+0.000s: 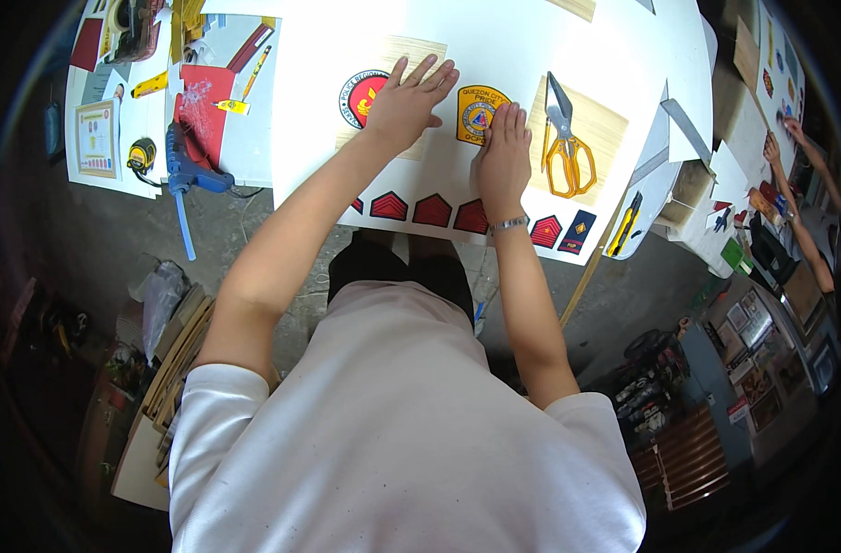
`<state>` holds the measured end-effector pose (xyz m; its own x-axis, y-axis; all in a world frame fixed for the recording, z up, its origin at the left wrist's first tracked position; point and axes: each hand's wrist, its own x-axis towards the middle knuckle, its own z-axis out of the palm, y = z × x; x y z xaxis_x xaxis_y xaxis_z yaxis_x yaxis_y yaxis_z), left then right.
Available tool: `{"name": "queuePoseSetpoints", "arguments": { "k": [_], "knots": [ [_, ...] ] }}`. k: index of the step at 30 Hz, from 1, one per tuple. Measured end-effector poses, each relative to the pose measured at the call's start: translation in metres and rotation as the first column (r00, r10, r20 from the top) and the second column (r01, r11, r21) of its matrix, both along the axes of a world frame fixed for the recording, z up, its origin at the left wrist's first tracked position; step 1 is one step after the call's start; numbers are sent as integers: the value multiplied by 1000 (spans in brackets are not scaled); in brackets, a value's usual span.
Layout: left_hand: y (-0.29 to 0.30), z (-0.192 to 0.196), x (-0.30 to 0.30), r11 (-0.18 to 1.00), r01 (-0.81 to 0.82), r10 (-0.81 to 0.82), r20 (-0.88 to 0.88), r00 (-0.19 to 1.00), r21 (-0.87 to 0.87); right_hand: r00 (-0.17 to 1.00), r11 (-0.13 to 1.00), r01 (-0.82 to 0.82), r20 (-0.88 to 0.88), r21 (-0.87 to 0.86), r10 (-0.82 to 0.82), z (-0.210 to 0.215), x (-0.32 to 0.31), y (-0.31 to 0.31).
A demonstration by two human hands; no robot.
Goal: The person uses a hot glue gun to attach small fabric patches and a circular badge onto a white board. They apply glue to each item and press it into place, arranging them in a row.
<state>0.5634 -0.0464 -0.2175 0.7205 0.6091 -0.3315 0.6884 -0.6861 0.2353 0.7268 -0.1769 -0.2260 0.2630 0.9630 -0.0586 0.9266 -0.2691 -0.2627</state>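
Note:
My left hand [408, 108] lies with fingers spread on the right part of a round red-and-white patch [357, 99], over a pale wood-grain piece [411, 48]. My right hand [505, 166] rests flat, fingers together, with its fingertips on the right edge of a yellow-and-blue badge patch [472, 109]. Both patches are on a large white board [315, 55]. Right of that hand, orange-handled scissors [569, 164] lie on another wood-grain piece [609, 120]. Along the near edge run several red chevron patches [432, 210] and a dark rectangular patch [577, 231]; my forearms partly cover this row.
At left are a blue glue gun [188, 164], a tape measure [141, 155], a framed certificate [96, 138] and a red sheet [205, 92]. A yellow cutter [626, 224] and a metal ruler [686, 127] lie at right. Another person's arms [794, 198] reach over the far-right table.

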Motion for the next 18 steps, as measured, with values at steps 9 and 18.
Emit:
{"name": "queuePoseSetpoints", "arguments": {
  "k": [9, 18],
  "knots": [
    [1, 0, -2, 1000, 5, -5, -11, 1000, 26, 990, 996, -74, -113, 45, 79, -12, -21, 27],
    [0, 7, 4, 1000, 14, -15, -26, 1000, -23, 974, 987, -126, -202, -99, 104, 14, -28, -46]
  ]
}}
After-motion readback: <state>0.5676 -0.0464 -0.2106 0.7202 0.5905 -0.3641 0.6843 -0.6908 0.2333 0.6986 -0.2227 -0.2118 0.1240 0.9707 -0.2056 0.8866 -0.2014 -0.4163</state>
